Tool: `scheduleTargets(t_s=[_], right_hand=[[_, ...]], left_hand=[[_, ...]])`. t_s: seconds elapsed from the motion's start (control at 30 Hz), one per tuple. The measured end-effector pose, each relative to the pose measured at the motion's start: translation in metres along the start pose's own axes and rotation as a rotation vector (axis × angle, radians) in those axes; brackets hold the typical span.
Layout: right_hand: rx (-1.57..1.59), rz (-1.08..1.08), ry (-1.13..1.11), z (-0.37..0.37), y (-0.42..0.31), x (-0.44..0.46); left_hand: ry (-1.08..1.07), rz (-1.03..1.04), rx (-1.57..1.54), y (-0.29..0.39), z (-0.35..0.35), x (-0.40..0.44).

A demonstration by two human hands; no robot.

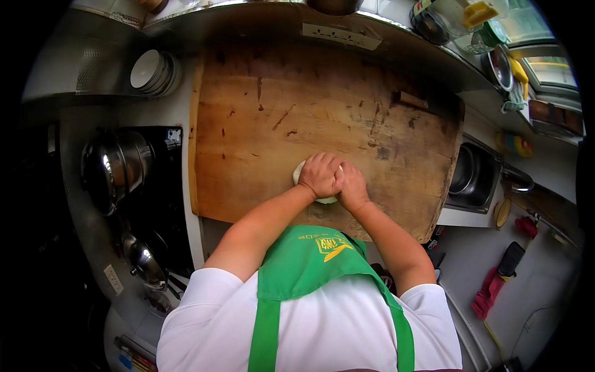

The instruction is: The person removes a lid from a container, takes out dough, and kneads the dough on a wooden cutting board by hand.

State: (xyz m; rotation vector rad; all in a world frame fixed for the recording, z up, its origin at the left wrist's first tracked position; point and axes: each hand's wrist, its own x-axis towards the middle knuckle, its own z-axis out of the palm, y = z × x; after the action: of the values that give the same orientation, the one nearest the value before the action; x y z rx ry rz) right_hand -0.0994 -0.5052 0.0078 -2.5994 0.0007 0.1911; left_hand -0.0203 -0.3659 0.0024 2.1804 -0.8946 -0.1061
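Observation:
A lump of pale dough (299,174) lies on a large wooden board (273,118), close to the board's near edge. My left hand (321,174) presses on top of it, fingers curled over and closed. Against it sits my right hand (353,188), its fingers also curled and touching both the left hand and the dough. Most of the lump is hidden under my hands; only its left side and near edge show.
A small wooden block (411,100) lies at the board's back right. Stacked white bowls (149,71) stand at the left, above a steel pot (116,166) on the stove. To the right is a sink (476,180). A power strip (341,36) runs along the back.

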Motion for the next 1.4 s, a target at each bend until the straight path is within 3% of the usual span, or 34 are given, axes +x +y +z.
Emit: scheduleTargets(t_s=[0.17,0.27,0.37,0.43,0.47,0.5,0.57,0.63,0.73,0.8,0.83,0.9,0.93,1.1,1.27,1.33,1.4], right_hand=[[0.045,0.058,-0.055,-0.017,0.010,0.040],[0.048,0.193,-0.392,-0.041,-0.003,0.065],[-0.055,0.113,-0.218,-0.046,-0.022,0.054],[-0.156,0.087,-0.215,-0.029,-0.033,0.042],[-0.212,-0.032,-0.038,-0.009,-0.036,0.035],[-0.262,-0.149,0.135,0.013,-0.038,0.026],[-0.247,-0.195,0.197,0.022,-0.060,0.005],[-0.240,-0.245,0.250,0.016,-0.070,-0.017],[-0.097,-0.402,0.170,-0.027,-0.086,-0.059],[0.137,-0.035,0.179,-0.044,-0.076,-0.073],[0.143,-0.037,0.167,-0.038,-0.064,-0.077],[0.258,-0.023,0.092,-0.022,-0.043,-0.076],[0.201,-0.016,0.152,-0.013,-0.039,-0.077],[0.166,0.170,0.163,0.007,-0.014,-0.053],[0.161,0.253,0.112,-0.004,0.008,-0.002],[0.092,0.437,-0.141,-0.008,0.012,0.019],[0.055,0.434,-0.168,-0.013,0.018,0.030]], left_hand=[[-0.016,-0.197,-0.046,-0.019,0.009,0.035],[-0.185,-0.547,-0.044,-0.011,-0.003,0.049],[-0.081,-0.638,-0.117,-0.022,0.008,0.044],[-0.088,-0.715,-0.241,-0.021,-0.013,0.037],[-0.119,-0.813,-0.380,-0.019,-0.022,0.028],[-0.102,-0.810,-0.375,-0.015,-0.027,0.015],[0.215,-0.316,-0.155,-0.007,-0.036,-0.010],[0.179,-0.227,-0.340,0.009,-0.039,-0.032],[0.036,-0.231,-0.335,0.033,-0.038,-0.069],[0.113,-0.078,-0.046,0.054,-0.033,-0.077],[0.111,-0.091,-0.044,0.053,-0.029,-0.079],[0.054,0.183,0.131,0.051,-0.022,-0.078],[0.053,0.216,0.140,0.045,-0.021,-0.072],[0.034,0.235,0.124,0.019,-0.004,-0.026],[-0.145,0.025,0.076,-0.008,0.009,0.028],[-0.151,-0.118,0.027,-0.017,0.015,0.046],[-0.218,-0.200,0.021,-0.014,0.009,0.062]])
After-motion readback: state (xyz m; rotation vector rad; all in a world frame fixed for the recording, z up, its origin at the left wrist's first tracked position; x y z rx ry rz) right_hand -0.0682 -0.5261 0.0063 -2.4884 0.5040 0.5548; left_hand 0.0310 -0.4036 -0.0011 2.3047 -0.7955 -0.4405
